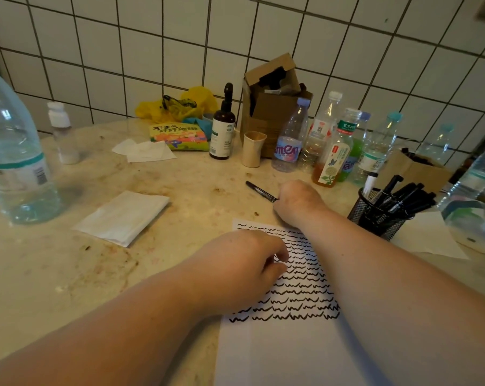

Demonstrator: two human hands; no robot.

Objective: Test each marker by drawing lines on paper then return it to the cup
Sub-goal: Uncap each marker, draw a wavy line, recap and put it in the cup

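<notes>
The counter fills the view, stained beige stone with the tiled wall behind it from 10 to 2 o'clock. My big water bottle stands at 9 o'clock, near the left edge. The paper lies at 6 o'clock under both my forearms, its upper half covered in rows of black wavy lines and its lower half bare. A torn brown box stands against the wall at 12 o'clock, with a row of bottles running from it toward 2 o'clock. A folded napkin lies at 8 o'clock, well apart from the paper. My left hand rests on the paper's upper left part, fingers loosely curled and holding nothing that I can see. My right hand sits just past the paper's top edge at the centre of the view, fingers curled round one end of the marker. The marker lies low against the counter, its free end pointing toward 11 o'clock. The mesh cup stands at 3 o'clock, just beside my right forearm, packed with black markers leaning toward 2 o'clock. A dark pump bottle and a cream tumbler stand at 12 o'clock.
</notes>
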